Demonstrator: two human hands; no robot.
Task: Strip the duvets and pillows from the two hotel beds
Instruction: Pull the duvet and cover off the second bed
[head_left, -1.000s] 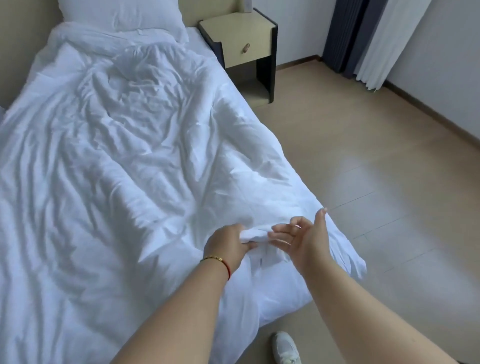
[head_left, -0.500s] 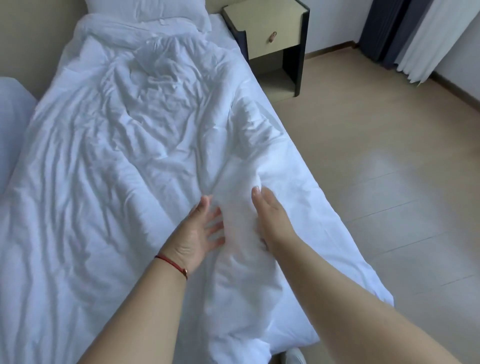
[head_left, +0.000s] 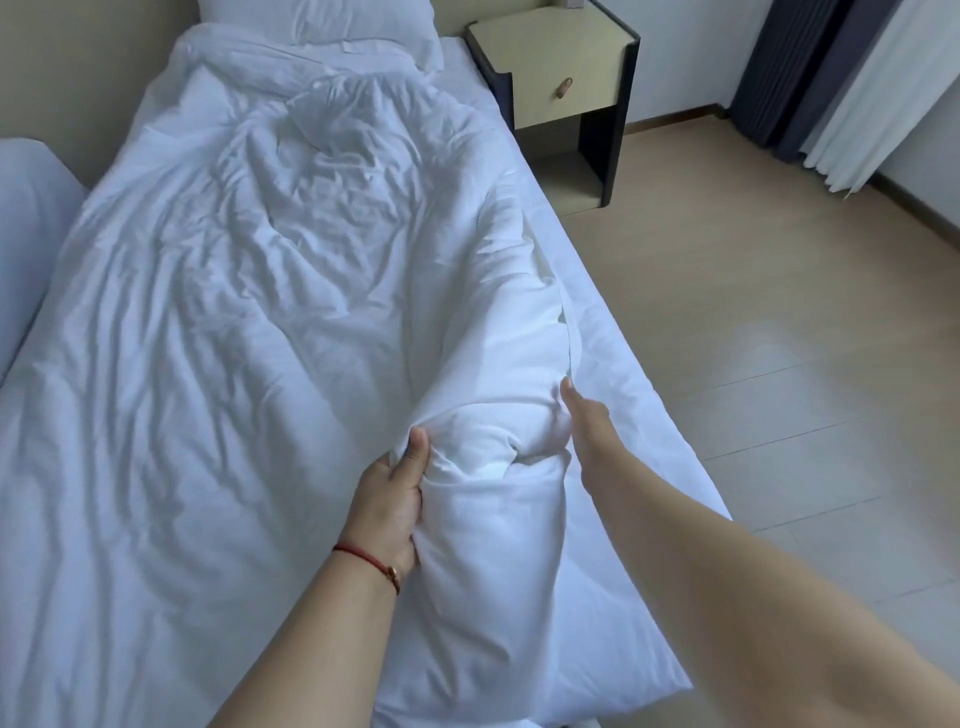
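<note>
A thick fold of the duvet (head_left: 291, 291) at the bed's near right edge is gripped by the left hand (head_left: 390, 506) and the right hand (head_left: 584, 421). More fabric should be bunched before it is pulled off. The pillow (head_left: 317, 21) lies at the head.

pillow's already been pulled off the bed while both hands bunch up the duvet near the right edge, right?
Not quite: in the head view the pillow lies at the head of the bed. Both hands, left hand and right hand, do bunch the duvet near the right edge.
</note>
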